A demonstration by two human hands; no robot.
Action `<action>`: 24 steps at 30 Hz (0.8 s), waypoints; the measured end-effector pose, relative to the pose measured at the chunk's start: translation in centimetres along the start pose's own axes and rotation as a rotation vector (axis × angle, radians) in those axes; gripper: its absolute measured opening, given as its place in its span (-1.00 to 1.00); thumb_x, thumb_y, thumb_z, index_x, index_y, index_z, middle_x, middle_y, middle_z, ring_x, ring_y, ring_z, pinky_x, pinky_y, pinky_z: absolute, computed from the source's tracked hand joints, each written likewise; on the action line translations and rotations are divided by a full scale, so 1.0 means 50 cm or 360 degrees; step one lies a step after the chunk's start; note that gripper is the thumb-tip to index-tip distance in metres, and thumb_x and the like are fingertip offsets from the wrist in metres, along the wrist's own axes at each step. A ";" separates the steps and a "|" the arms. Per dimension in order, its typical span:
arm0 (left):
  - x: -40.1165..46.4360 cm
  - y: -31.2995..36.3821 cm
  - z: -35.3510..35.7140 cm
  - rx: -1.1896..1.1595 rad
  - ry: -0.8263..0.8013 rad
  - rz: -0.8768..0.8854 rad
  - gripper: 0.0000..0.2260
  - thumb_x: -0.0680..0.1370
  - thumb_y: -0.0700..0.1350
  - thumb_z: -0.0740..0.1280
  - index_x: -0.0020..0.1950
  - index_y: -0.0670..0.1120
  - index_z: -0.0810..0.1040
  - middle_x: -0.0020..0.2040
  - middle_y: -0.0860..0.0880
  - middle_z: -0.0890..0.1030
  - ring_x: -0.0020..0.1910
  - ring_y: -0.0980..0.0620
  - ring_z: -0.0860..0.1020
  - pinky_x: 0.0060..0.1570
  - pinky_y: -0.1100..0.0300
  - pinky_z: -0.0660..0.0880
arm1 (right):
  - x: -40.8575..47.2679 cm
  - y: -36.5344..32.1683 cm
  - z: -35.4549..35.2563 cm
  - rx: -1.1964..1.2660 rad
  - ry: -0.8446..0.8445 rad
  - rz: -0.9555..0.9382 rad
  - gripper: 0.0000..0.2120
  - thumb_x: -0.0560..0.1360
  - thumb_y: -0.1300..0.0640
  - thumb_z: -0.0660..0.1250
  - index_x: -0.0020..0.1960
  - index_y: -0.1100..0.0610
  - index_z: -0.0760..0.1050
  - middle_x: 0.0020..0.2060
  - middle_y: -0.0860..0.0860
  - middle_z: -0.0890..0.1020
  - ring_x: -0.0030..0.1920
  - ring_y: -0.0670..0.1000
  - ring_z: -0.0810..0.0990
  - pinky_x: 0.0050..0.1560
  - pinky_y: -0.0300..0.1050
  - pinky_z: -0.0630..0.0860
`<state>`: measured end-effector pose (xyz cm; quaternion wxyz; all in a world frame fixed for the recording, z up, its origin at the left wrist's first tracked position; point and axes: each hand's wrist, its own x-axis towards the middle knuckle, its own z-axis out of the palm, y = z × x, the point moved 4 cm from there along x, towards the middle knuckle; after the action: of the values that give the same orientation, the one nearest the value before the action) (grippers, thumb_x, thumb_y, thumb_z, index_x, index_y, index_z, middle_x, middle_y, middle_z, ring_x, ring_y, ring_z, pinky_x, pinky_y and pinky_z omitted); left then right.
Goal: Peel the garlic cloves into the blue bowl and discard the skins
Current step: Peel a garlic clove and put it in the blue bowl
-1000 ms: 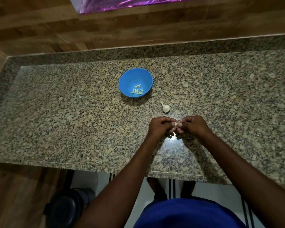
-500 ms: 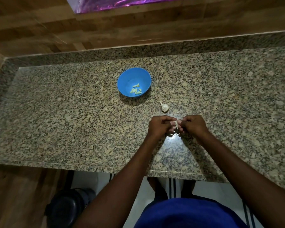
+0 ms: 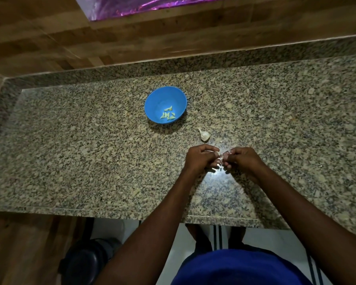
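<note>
Garlic bulb (image 3: 204, 135) betw. hands (image 3: 220, 160) & blue bowl (image 3: 154, 99); countertop (image 3: 70, 151) open elsewhere.

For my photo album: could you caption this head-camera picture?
Both hands, left and right, pinch a garlic clove over the granite counter, near the blue bowl.

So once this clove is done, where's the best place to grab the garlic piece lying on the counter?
Probably by the round body of the garlic piece, pinched from above with the right hand, which is nearest. Its thin stem points up-left toward the blue bowl and looks too slender to grip firmly.
</note>
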<state>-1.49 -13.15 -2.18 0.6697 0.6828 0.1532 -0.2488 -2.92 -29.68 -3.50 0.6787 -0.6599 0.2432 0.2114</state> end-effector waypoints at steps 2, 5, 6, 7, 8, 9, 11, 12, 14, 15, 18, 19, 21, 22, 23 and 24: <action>0.004 0.001 0.000 -0.0008 -0.0024 0.0011 -0.92 0.53 -0.26 0.43 0.01 -0.21 0.67 -0.21 -0.26 0.68 -0.36 -0.08 0.61 -0.27 0.06 0.59 | -0.001 -0.001 -0.003 0.0011 0.0022 0.0019 -0.90 0.47 0.42 0.40 -0.19 0.30 0.57 -0.39 0.25 0.58 -0.47 0.11 0.53 -0.38 -0.04 0.58; 0.015 0.004 -0.003 0.0060 -0.0010 0.0059 -0.94 0.53 -0.23 0.44 -0.02 -0.17 0.68 -0.30 -0.20 0.64 -0.47 -0.02 0.52 -0.39 0.15 0.49 | -0.002 -0.001 -0.008 -0.0037 0.0071 0.0044 -0.85 0.46 0.43 0.40 -0.25 0.27 0.56 -0.37 0.28 0.58 -0.44 0.11 0.52 -0.35 -0.04 0.56; 0.018 0.008 -0.003 0.0082 0.0028 0.0090 -0.96 0.53 -0.23 0.45 -0.04 -0.18 0.68 -0.34 -0.19 0.62 -0.50 -0.01 0.49 -0.41 0.17 0.47 | -0.001 -0.001 -0.011 -0.0097 0.0108 0.0029 -0.83 0.44 0.42 0.41 -0.28 0.25 0.56 -0.37 0.28 0.60 -0.43 0.12 0.53 -0.32 -0.03 0.56; 0.021 0.014 -0.001 0.0109 0.0072 0.0130 -0.96 0.53 -0.22 0.45 -0.07 -0.18 0.69 -0.37 -0.19 0.61 -0.50 -0.01 0.48 -0.43 0.16 0.46 | -0.001 -0.001 -0.015 -0.0219 0.0150 -0.0017 -0.83 0.42 0.40 0.42 -0.30 0.22 0.58 -0.38 0.23 0.63 -0.42 0.12 0.56 -0.30 -0.03 0.56; 0.026 0.023 0.003 0.0160 0.0126 0.0172 -0.94 0.53 -0.20 0.46 -0.11 -0.18 0.69 -0.38 -0.22 0.62 -0.49 -0.02 0.49 -0.44 0.13 0.48 | 0.000 -0.004 -0.018 -0.0403 0.0193 -0.0097 -0.84 0.41 0.37 0.43 -0.31 0.19 0.61 -0.41 0.12 0.66 -0.40 0.12 0.59 -0.27 -0.05 0.57; 0.032 0.035 0.010 0.0226 0.0174 0.0225 -0.91 0.53 -0.19 0.46 -0.14 -0.19 0.69 -0.37 -0.25 0.63 -0.49 -0.03 0.51 -0.45 0.09 0.51 | -0.001 -0.008 -0.019 -0.0590 0.0229 -0.0192 -0.85 0.39 0.33 0.44 -0.31 0.14 0.64 -0.44 0.01 0.67 -0.38 0.07 0.63 -0.23 -0.10 0.58; 0.059 0.059 0.025 0.0419 0.0291 0.0363 -0.88 0.53 -0.21 0.44 -0.18 -0.21 0.69 -0.37 -0.24 0.64 -0.50 0.00 0.54 -0.48 0.12 0.56 | -0.007 -0.014 -0.016 -0.0839 0.0276 -0.0341 -0.85 0.38 0.27 0.45 -0.30 0.06 0.66 -0.46 -0.13 0.64 -0.32 -0.07 0.65 -0.22 -0.24 0.53; 0.076 0.071 0.033 0.0542 0.0352 0.0434 -0.88 0.53 -0.23 0.43 -0.19 -0.21 0.70 -0.38 -0.19 0.65 -0.49 0.02 0.57 -0.45 0.17 0.57 | -0.010 -0.016 -0.015 -0.0917 0.0294 -0.0397 -0.83 0.38 0.26 0.46 -0.31 0.03 0.65 -0.47 -0.18 0.61 -0.32 -0.14 0.63 -0.25 -0.29 0.49; 0.111 0.091 0.049 0.0837 0.0439 0.0509 -0.90 0.50 -0.23 0.42 -0.15 -0.16 0.74 -0.32 -0.11 0.70 -0.36 0.00 0.66 -0.28 0.19 0.60 | -0.012 -0.019 -0.014 -0.1040 0.0343 -0.0500 -0.82 0.41 0.26 0.48 -0.30 0.01 0.65 -0.49 -0.25 0.55 -0.36 -0.25 0.54 -0.33 -0.48 0.35; 0.125 0.097 0.056 0.0984 0.0457 0.0516 -0.89 0.49 -0.24 0.42 -0.14 -0.13 0.75 -0.28 -0.09 0.71 -0.30 -0.01 0.68 -0.20 0.19 0.61 | -0.012 -0.020 -0.013 -0.1093 0.0361 -0.0540 -0.81 0.42 0.26 0.48 -0.29 0.02 0.66 -0.49 -0.25 0.53 -0.38 -0.28 0.49 -0.34 -0.50 0.35; 0.151 0.098 0.071 0.1240 0.0469 0.0524 -0.83 0.47 -0.32 0.38 -0.13 -0.13 0.75 -0.23 -0.08 0.72 -0.24 -0.02 0.68 -0.14 0.15 0.61 | -0.009 -0.016 -0.010 -0.1246 0.0365 -0.0586 -0.85 0.46 0.26 0.46 -0.22 0.04 0.67 -0.35 -0.10 0.66 -0.33 -0.14 0.57 -0.35 -0.48 0.30; 0.155 0.096 0.073 0.1290 0.0477 0.0534 -0.81 0.47 -0.34 0.36 -0.13 -0.14 0.75 -0.23 -0.10 0.72 -0.24 -0.04 0.68 -0.14 0.12 0.63 | -0.011 -0.015 -0.008 -0.1310 0.0359 -0.0604 -0.87 0.48 0.25 0.44 -0.19 0.07 0.68 -0.28 -0.03 0.70 -0.26 -0.05 0.62 -0.32 -0.40 0.32; 0.163 0.090 0.074 0.1318 0.0463 0.0547 -0.79 0.46 -0.40 0.30 -0.13 -0.22 0.71 -0.28 -0.17 0.69 -0.29 -0.10 0.66 -0.21 0.01 0.65 | -0.016 -0.014 -0.003 -0.1427 0.0355 -0.0659 -0.89 0.49 0.24 0.39 -0.15 0.12 0.68 -0.22 0.05 0.70 -0.17 0.07 0.66 -0.25 -0.20 0.39; 0.162 0.087 0.071 0.1294 0.0448 0.0531 -0.78 0.46 -0.43 0.27 -0.08 -0.25 0.70 -0.28 -0.19 0.68 -0.30 -0.13 0.66 -0.24 -0.03 0.64 | -0.018 -0.013 0.000 -0.1476 0.0346 -0.0684 -0.89 0.49 0.22 0.37 -0.15 0.13 0.68 -0.23 0.07 0.68 -0.17 0.11 0.65 -0.24 -0.16 0.41; 0.161 0.081 0.066 0.1276 0.0430 0.0527 -0.75 0.47 -0.44 0.25 -0.01 -0.26 0.69 -0.25 -0.20 0.68 -0.26 -0.15 0.67 -0.22 -0.02 0.64 | -0.021 -0.012 0.004 -0.1520 0.0335 -0.0701 -0.89 0.49 0.17 0.38 -0.16 0.13 0.67 -0.23 0.07 0.66 -0.17 0.12 0.64 -0.23 -0.14 0.42; 0.155 0.078 0.061 0.1306 0.0422 0.0555 -0.73 0.48 -0.45 0.26 0.04 -0.25 0.68 -0.21 -0.18 0.69 -0.22 -0.13 0.66 -0.19 0.04 0.63 | -0.024 -0.011 0.008 -0.1562 0.0323 -0.0704 -0.90 0.49 0.12 0.40 -0.14 0.13 0.66 -0.21 0.07 0.63 -0.17 0.12 0.62 -0.22 -0.13 0.41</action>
<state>6.63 -17.36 -3.05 0.3505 0.9328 0.0093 -0.0831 -3.51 -29.25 -2.35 0.2925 -0.9516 0.0356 0.0875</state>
